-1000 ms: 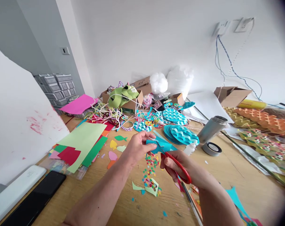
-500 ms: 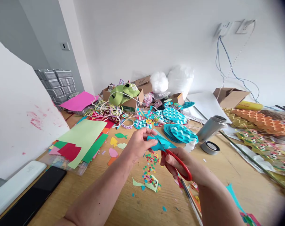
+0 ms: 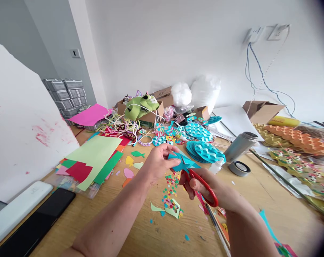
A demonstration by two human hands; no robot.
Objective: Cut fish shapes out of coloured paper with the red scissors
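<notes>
Between the fingers and thumb of my left hand (image 3: pixel 162 160) is a piece of blue paper (image 3: pixel 175 163), held above the table. My right hand (image 3: pixel 202 184) grips red-handled scissors (image 3: pixel 208 189), whose blades meet the paper's right part. Beneath the paper lie many small coloured paper dots (image 3: pixel 172 180). Several cut paper fish shapes, among them a green one (image 3: pixel 137 154) and a yellow one (image 3: pixel 129 161), lie left of my left hand. Pale green scraps (image 3: pixel 173 213) rest on the table nearer to me.
Coloured paper sheets (image 3: pixel 97 153) are piled at left, near a black phone (image 3: pixel 44 221). Wavy blue discs (image 3: pixel 208 151), a white glue bottle (image 3: pixel 217 166) and a grey flask (image 3: pixel 241 146) stand beyond my right hand. Cardboard boxes and craft materials line the wall.
The right-hand fingers have shifted slightly left on the scissors and the handles have spread a little. The blue paper has turned slightly in my left hand.
</notes>
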